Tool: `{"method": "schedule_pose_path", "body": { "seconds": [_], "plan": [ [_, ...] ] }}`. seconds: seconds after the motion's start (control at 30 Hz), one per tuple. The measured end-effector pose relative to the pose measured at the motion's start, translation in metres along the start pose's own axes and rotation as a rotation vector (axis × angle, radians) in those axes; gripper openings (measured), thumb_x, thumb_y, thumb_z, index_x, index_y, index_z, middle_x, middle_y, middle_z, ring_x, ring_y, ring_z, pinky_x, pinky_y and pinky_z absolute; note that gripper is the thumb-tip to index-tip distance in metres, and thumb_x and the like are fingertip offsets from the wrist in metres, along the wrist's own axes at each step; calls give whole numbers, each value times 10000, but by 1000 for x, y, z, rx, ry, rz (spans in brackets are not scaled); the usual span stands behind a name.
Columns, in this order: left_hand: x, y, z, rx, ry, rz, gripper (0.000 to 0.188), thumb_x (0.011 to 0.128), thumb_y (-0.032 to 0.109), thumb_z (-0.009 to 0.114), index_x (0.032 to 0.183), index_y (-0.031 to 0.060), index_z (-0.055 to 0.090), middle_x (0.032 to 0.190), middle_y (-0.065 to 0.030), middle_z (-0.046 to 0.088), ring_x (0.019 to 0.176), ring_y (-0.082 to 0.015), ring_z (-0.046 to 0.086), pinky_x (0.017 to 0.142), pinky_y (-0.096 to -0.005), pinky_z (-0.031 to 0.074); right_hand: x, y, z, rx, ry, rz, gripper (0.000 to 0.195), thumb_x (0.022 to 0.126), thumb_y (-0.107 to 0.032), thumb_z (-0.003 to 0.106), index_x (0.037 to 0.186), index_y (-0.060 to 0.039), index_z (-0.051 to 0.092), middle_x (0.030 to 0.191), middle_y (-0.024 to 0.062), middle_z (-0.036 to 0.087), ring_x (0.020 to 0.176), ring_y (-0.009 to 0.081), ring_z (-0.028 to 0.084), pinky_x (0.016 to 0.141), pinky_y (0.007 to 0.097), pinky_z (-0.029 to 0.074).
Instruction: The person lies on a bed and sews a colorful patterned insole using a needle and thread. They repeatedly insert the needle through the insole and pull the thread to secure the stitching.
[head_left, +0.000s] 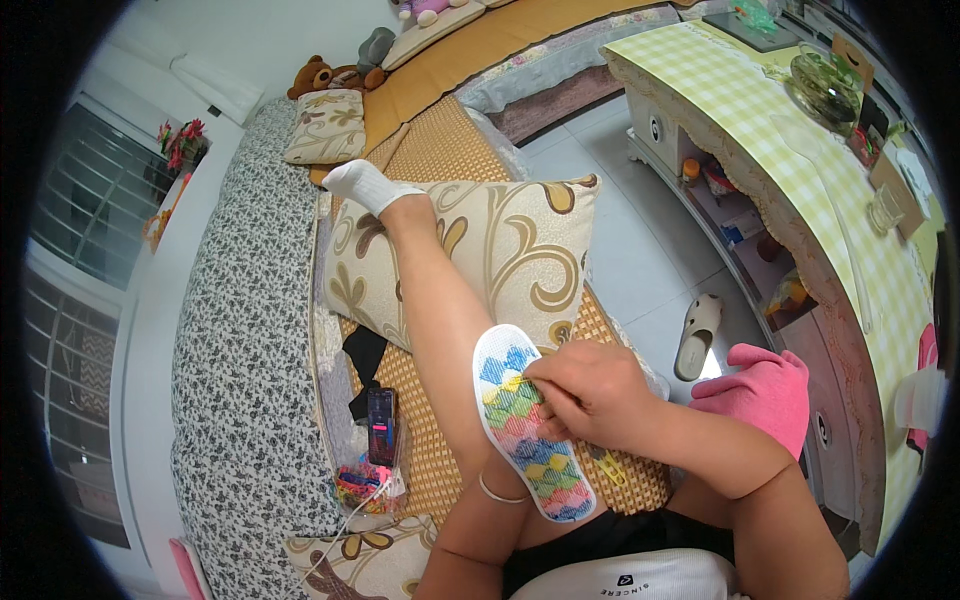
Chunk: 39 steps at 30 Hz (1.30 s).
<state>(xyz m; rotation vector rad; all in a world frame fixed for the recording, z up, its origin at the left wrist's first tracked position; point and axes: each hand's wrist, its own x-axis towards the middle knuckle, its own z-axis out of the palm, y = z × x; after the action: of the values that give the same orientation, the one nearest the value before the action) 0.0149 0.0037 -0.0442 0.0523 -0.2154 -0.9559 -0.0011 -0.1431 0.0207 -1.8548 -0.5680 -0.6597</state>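
An embroidered shoe insole (525, 442) with a white edge and zigzag bands of blue, yellow, green and pink stitches lies over my bent leg. My right hand (589, 394) is at its right edge, thumb and forefinger pinched together at the yellow stitches near the upper part. A yellow thread seems to run from the fingertips; whether a needle is there is too small to tell. My left hand is hidden beneath the insole and leg; only the left forearm, with a bangle (501, 489), shows. Yellow-handled thread snips (609, 466) lie on the woven mat right of the insole.
A patterned cushion (525, 247) lies under my outstretched leg. Left of the leg, a phone (382, 427) rests by a plastic bag of coloured threads (360, 484), with a white cable (341, 529). A clog (699, 337) is on the floor, beside a cabinet with a checked cloth (750, 97).
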Motion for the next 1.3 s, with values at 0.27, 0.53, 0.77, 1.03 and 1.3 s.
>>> {"method": "schedule_pose_path", "body": {
  "seconds": [0.27, 0.53, 0.77, 1.03, 1.3],
  "plan": [
    [2, -1, 3, 80, 78, 20, 254, 976, 289, 486, 937, 42, 533, 739, -51, 554, 574, -157, 528, 593, -285, 442, -4, 3, 2, -55, -14, -40, 172, 735, -48, 686, 906, -59, 683, 716, 86, 614, 643, 269, 624, 567, 360, 508],
    [-6, 1, 13, 253, 229, 148, 243, 988, 263, 461, 936, 39, 538, 761, -59, 576, 588, -152, 541, 611, -270, 461, -4, 2, 2, -39, -22, 8, 153, 756, -20, 670, 904, -50, 689, 731, 101, 627, 655, 285, 630, 590, 366, 514],
    [4, -3, 29, 734, 679, 545, 200, 1004, 149, 450, 1012, -17, 561, 920, -90, 657, 774, -120, 622, 728, -246, 514, 4, 32, -11, 402, -193, 489, 106, 838, -38, 634, 928, 6, 670, 808, 96, 666, 702, 193, 631, 655, 290, 498],
    [5, -2, 32, 797, 619, 530, 245, 1018, 134, 449, 1121, -63, 555, 1045, -127, 665, 921, -152, 647, 852, -284, 519, 1, 52, -11, 899, -277, 786, 64, 899, -24, 604, 916, -4, 662, 789, -28, 619, 712, 31, 531, 633, 196, 422],
    [-10, 18, 28, 1097, 761, 623, 248, 1011, 160, 484, 1141, -40, 549, 1010, -120, 650, 846, -143, 631, 776, -274, 524, 10, 45, -25, 809, -244, 774, 97, 931, -70, 583, 922, -28, 670, 744, -66, 576, 636, 0, 458, 554, 175, 349]
  ]
}}
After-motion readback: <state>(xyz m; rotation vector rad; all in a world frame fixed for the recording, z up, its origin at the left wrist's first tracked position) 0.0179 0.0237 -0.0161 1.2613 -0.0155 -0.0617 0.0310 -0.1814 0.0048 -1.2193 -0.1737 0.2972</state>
